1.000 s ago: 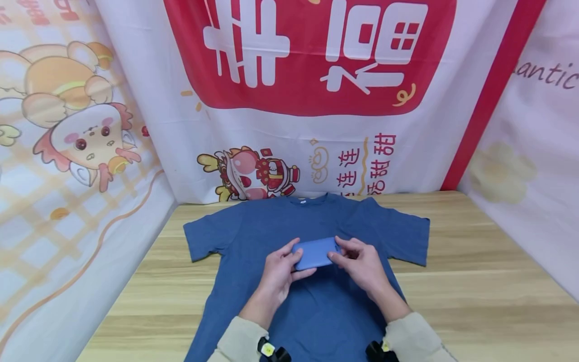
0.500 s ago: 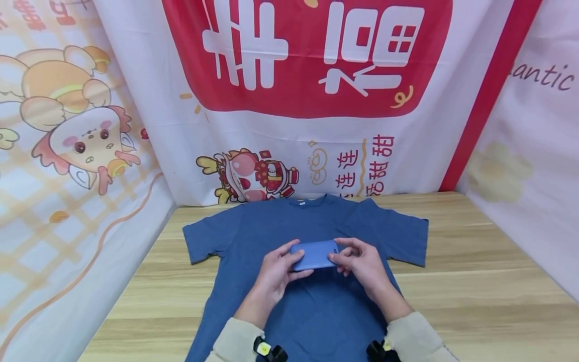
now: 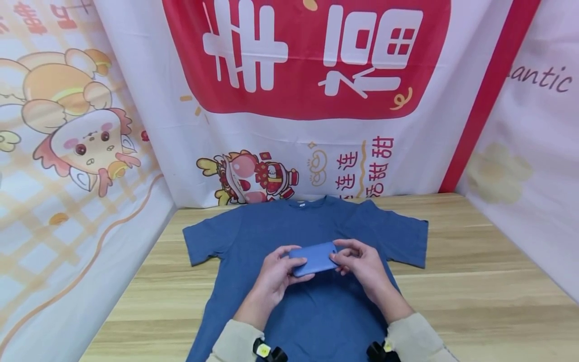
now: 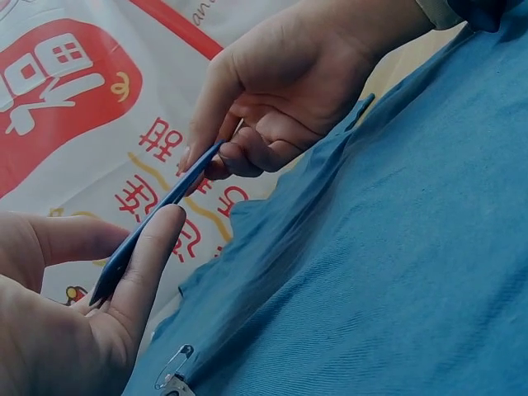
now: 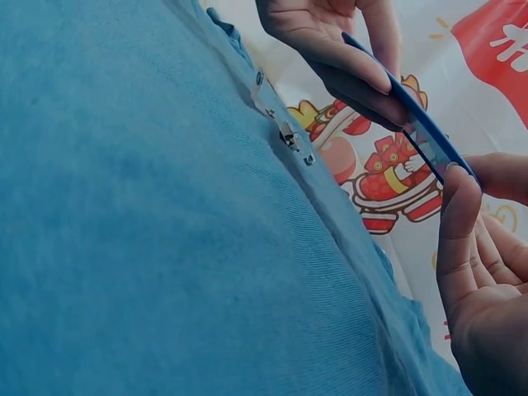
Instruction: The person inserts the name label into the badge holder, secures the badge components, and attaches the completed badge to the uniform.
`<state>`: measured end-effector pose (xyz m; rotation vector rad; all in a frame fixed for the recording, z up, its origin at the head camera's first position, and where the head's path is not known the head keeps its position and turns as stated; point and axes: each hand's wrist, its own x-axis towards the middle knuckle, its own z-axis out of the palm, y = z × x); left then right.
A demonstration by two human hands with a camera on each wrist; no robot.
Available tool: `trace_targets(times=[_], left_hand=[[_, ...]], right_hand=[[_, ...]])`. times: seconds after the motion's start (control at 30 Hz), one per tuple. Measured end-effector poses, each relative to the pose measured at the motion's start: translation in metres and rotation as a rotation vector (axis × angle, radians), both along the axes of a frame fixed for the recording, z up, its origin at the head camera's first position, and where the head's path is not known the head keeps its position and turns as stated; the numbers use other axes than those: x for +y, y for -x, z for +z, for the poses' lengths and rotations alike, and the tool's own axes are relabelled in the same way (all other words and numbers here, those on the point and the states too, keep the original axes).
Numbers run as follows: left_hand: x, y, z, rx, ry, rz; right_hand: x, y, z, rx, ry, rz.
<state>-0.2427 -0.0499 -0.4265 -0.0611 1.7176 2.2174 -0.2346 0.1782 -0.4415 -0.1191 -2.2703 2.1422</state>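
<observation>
Over the middle of a blue T-shirt (image 3: pixel 312 311), both hands hold a thin blue phone case (image 3: pixel 315 259) with a small cutout near its right end. My left hand (image 3: pixel 273 274) grips the left end, thumb on the upper face and fingers along the edges. The right hand (image 3: pixel 362 264) pinches the right end between thumb and fingertips. Edge-on, the case (image 4: pixel 161 210) slants between the hands in the left wrist view. The right wrist view shows the case (image 5: pixel 421 115) as a hollow, thin-rimmed shell. A safety pin (image 4: pixel 175 363) with a metal clip lies on the shirt.
The T-shirt lies spread, sleeves out, on a wood-grain table (image 3: pixel 475 281). Behind the table hangs a white and red printed cloth (image 3: pixel 307 133). Patterned cloths (image 3: pixel 86 166) close off the left and right sides. Dark cameras (image 3: pixel 271 352) sit on both wrists.
The phone case has tilted slightly, its left end lower and its right end higher. My left thumb has shifted a little on its face. Both hands keep their hold; the shirt lies unchanged.
</observation>
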Motion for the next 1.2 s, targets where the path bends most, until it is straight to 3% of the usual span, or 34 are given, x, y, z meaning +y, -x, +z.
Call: trace_targets(times=[0.4,0.57,0.83,1.2], left_hand=[[0.0016,0.0038,-0.0016,-0.045,0.026,-0.030],[0.0024,0.0023,-0.0049,-0.018,0.098,-0.080],[0.0050,-0.0016,-0.0056,0.005,0.107,-0.120],[0.0055,-0.0026,-0.0040,0.028,0.091,-0.099]], right_hand=[[0.0009,0.0015,-0.0024,-0.004,-0.026,0.015],[0.0001,0.0014,-0.0029,-0.002,-0.068,-0.008],[-0.0008,0.0010,-0.0027,0.008,-0.065,-0.064],[-0.0022,0.0007,-0.0025,0.002,-0.031,-0.043]])
